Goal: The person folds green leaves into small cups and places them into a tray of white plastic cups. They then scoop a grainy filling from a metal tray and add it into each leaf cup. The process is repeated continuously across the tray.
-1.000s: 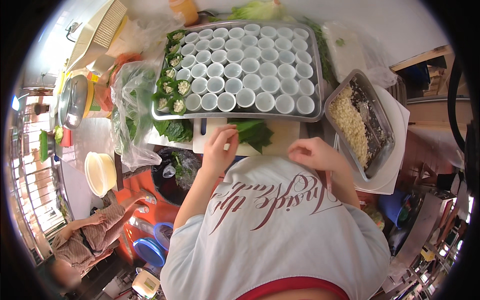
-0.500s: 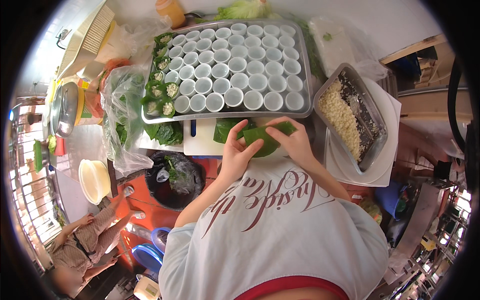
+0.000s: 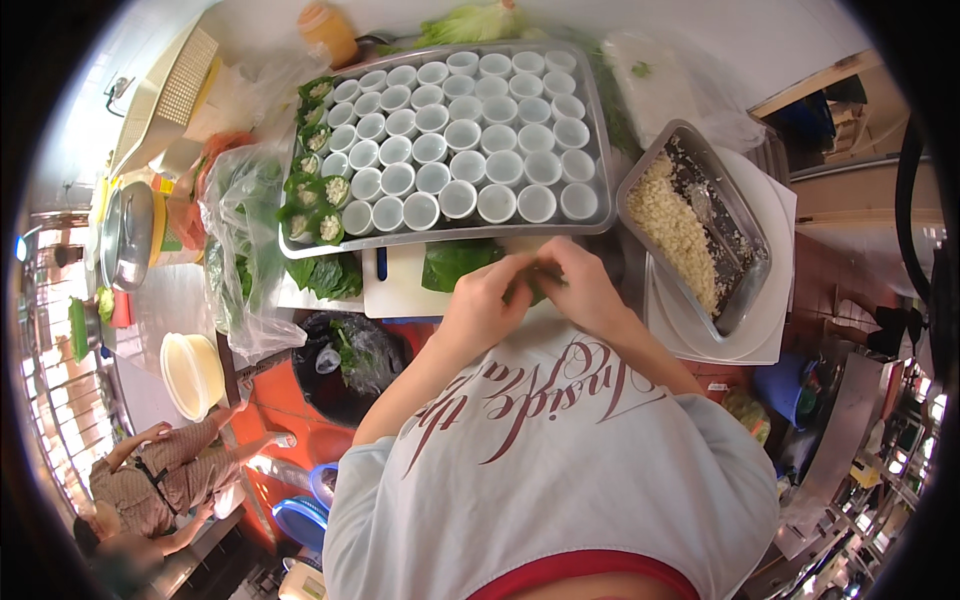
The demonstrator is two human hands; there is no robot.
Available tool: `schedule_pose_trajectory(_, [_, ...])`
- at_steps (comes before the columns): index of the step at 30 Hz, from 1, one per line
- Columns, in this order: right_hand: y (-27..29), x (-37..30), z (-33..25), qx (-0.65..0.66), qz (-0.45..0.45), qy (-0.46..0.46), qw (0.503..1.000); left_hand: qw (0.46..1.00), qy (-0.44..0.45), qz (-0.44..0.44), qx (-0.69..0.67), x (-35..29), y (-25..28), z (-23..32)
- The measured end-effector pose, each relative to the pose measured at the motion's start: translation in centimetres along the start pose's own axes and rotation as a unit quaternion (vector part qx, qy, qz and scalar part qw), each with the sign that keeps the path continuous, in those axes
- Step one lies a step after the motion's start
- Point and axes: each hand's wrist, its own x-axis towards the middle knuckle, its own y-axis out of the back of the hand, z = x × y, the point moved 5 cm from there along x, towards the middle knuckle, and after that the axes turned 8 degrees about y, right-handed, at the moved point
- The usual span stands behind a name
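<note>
While the green leaf [image 3: 544, 285] no longer stretches flat, the left hand [image 3: 490, 298] and right hand [image 3: 584, 288] pinch it close together, mostly hidden, on the near side of the metal tray [image 3: 450, 239]. Folding seems underway.

Head camera, one, wide fisheye: worn on the person's head, facing steeply down; shirt [image 3: 560, 470] near, left hand [image 3: 492, 298] and right hand [image 3: 585, 288] close, tray [image 3: 450, 238] far, floor [image 3: 276, 395] left.
</note>
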Motion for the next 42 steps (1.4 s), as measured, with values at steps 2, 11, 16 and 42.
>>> schedule_pose_trajectory(2, [0.2, -0.3, 0.9, 0.013, -0.018, -0.044, 0.999, 0.996, -0.013, -0.076, 0.043, 1.1, -0.2, 2.0])
schedule_pose_trajectory(11, [1.2, -2.4, 1.4, -0.028, -0.073, -0.066, 0.995, 0.968, -0.055, -0.224, 0.099, 1.7, -4.0, 1.1])
schedule_pose_trajectory(16, [8.2, -2.6, -0.5, -0.042, -0.022, -0.07, 0.996, 0.981, -0.064, -0.181, 0.035, 2.7, -3.7, 2.4])
schedule_pose_trajectory(42, [22.4, -10.1, 10.9, 0.011, 0.405, -0.217, 0.888, 0.966, 0.178, -0.139, -0.122, 7.2, -1.7, -0.1])
